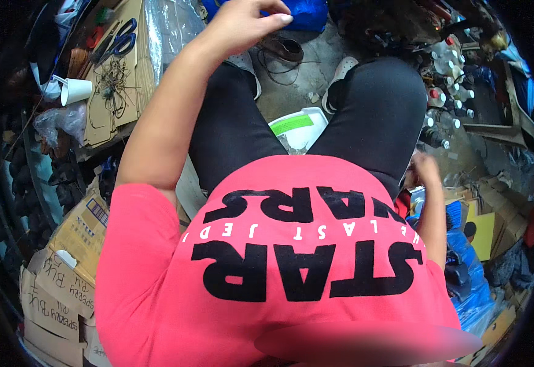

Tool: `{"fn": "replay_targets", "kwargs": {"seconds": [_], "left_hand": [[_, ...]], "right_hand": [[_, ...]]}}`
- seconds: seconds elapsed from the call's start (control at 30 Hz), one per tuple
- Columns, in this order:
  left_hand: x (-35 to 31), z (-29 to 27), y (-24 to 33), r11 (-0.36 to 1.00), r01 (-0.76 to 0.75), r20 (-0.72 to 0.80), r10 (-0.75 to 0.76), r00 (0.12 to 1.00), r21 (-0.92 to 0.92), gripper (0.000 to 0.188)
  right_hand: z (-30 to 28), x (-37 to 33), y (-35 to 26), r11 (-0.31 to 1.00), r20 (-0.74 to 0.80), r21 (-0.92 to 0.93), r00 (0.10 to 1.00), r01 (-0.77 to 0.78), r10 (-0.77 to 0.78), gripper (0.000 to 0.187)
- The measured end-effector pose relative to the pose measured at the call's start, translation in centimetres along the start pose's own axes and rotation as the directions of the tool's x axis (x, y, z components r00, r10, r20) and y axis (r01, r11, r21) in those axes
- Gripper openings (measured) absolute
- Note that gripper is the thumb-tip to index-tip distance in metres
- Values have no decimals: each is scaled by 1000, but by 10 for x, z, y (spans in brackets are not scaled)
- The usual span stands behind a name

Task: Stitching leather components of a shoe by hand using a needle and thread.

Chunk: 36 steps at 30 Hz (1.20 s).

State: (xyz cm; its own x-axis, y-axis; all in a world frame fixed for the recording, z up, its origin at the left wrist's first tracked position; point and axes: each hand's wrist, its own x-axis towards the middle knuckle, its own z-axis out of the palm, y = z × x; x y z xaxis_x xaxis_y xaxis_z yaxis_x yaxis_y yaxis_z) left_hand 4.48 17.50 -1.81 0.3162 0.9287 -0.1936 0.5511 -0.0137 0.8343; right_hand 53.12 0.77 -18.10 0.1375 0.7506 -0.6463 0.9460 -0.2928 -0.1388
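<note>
My left hand (245, 23) is raised far in front of me, cut by the top edge of the view. Its thumb and a finger curve toward each other in a pinch; anything between them is too small to make out. Behind the fingertips lies a blue bag (309, 15). Low beside my right thigh is my right hand (426, 168), fingers bent and partly hidden by the leg. What it grips cannot be made out; something red (402, 200) shows just below it. Between my knees stands a white container (303, 129) with a green strip.
On cardboard sheets at the left lie blue-handled scissors (123, 41), a tangle of thread (115, 85) and a white cup (76, 92). Cardboard boxes (59, 300) stand nearer. At the right are several plastic bottles (444, 119) and a blue plastic bag (471, 275). A dark shoe-like thing (285, 49) lies ahead.
</note>
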Motion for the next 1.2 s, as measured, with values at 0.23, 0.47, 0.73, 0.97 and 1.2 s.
{"fn": "replay_targets", "kwargs": {"seconds": [0.23, 0.47, 0.73, 0.97, 1.2], "left_hand": [[113, 61, -101, 892, 285, 179, -363, 914, 351, 31], [140, 124, -217, 728, 306, 290, -568, 770, 613, 47], [133, 171, -253, 673, 528, 239, -706, 667, 517, 78], [109, 175, -210, 708, 268, 269, -548, 792, 653, 34], [94, 165, -132, 904, 160, -104, -129, 986, 396, 31]], "right_hand": [[-113, -34, -149, 699, -683, 276, 647, 659, -340, 28], [-113, -30, -214, 811, -659, -8, 607, 585, -445, 33], [-120, -25, -219, 859, -589, -4, 693, 512, -416, 30], [-121, -25, -218, 846, -613, 9, 671, 533, -417, 29], [-109, -29, -200, 796, -708, 22, 572, 605, -415, 28]]}}
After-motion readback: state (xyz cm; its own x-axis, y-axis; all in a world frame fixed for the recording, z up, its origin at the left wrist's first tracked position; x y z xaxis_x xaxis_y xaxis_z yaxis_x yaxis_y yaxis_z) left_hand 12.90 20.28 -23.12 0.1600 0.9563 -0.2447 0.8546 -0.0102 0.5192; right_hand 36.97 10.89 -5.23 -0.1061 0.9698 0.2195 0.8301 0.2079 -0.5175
